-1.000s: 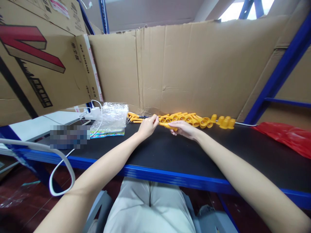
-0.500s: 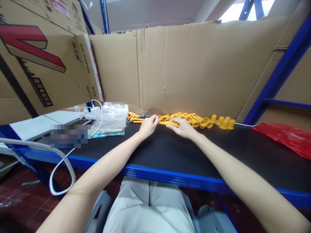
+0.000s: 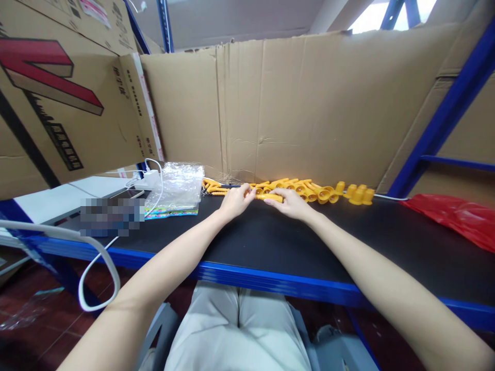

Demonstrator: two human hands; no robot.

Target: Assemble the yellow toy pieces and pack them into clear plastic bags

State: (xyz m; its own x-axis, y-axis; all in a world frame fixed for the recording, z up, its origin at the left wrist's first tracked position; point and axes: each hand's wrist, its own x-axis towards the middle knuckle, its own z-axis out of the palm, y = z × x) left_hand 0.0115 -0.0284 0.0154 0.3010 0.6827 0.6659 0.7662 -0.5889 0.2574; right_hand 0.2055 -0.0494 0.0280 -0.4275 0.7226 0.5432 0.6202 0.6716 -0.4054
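Between my two hands lies a slim yellow plastic piece [image 3: 274, 197], held level just above the black tabletop. My right hand [image 3: 293, 204] is closed around its right end. The fingers of my left hand [image 3: 235, 202] pinch at its left end; the fingertips partly hide that end. Behind the hands stretches a row of yellow plastic parts with flared, cup-like ends [image 3: 323, 194]. Several thin yellow pieces, some ridged like screws [image 3: 214, 189], lie just left of my left hand.
Several yellow cups [image 3: 359, 195] stand upside down at the right of the row. A red plastic bag [image 3: 456, 216] is farther right. Clear plastic packets [image 3: 180, 185] lie at left, near a white cable [image 3: 161, 180]. A cardboard sheet [image 3: 309, 108] walls off the back.
My left hand's fingers have turned slightly and shifted a little right along the yellow piece. My right hand stays almost in place, with its grip kept.
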